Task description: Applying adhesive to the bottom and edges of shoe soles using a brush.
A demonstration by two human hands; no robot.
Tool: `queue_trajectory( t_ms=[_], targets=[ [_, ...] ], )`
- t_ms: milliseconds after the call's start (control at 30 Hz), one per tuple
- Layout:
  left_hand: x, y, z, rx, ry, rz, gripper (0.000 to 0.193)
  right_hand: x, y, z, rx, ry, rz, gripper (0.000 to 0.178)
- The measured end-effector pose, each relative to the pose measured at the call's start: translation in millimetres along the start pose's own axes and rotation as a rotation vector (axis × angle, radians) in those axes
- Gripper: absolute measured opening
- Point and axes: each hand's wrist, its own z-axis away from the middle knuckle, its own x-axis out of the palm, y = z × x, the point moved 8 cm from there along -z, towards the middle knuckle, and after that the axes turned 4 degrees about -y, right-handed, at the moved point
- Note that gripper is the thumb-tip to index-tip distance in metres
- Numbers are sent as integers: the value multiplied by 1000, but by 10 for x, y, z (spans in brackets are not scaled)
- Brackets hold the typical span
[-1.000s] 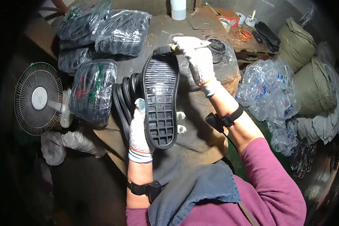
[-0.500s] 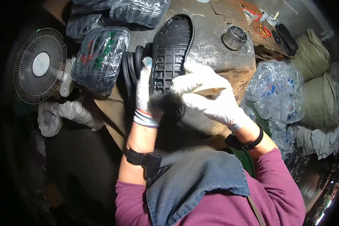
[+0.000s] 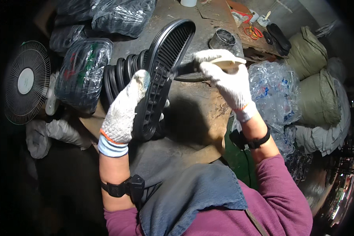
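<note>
My left hand (image 3: 125,105), in a white knit glove, is closed round the edge of a black shoe sole (image 3: 158,80). The sole is tilted, its ribbed and gridded face turned toward the right. In my right hand (image 3: 233,84), also gloved, is a brush (image 3: 229,61) with a cream handle. Its dark, blurred bristle end points left and reaches the sole's edge, though I cannot tell whether it touches. Behind my left hand several more black soles (image 3: 122,70) stand in a row on the worktable (image 3: 185,49). The fingers under the sole are mostly hidden.
A metal tin (image 3: 223,38) with dark stained sides stands beyond my right hand. Plastic-wrapped black bundles (image 3: 84,74) lie at the left, beside a fan (image 3: 26,81). Clear plastic bags (image 3: 273,92) and green sacks (image 3: 318,96) crowd the right. Orange-handled scissors (image 3: 253,32) lie at the back right.
The sole has been tilted from facing up to facing right, and lowered toward me. My right hand has moved up and away from the sole with the brush. The view has shifted right.
</note>
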Motion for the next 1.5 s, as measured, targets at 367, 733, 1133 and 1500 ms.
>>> queue_trajectory(
  t_ms=[367, 733, 1133, 1500],
  targets=[
    [510, -276, 31, -262, -322, 1242, 80, 35, -264, -307, -685, 41, 995, 17],
    [575, -134, -74, -61, -374, 1431, 81, 311, -275, -793, -689, -57, 886, 17],
    [584, -337, -86, -85, -370, 1489, 80, 323, 158, -482, -322, -45, 263, 22],
    [638, -294, -69, -46, -444, 1477, 76, 334, 21, -542, -305, -227, 264, 25]
  ],
)
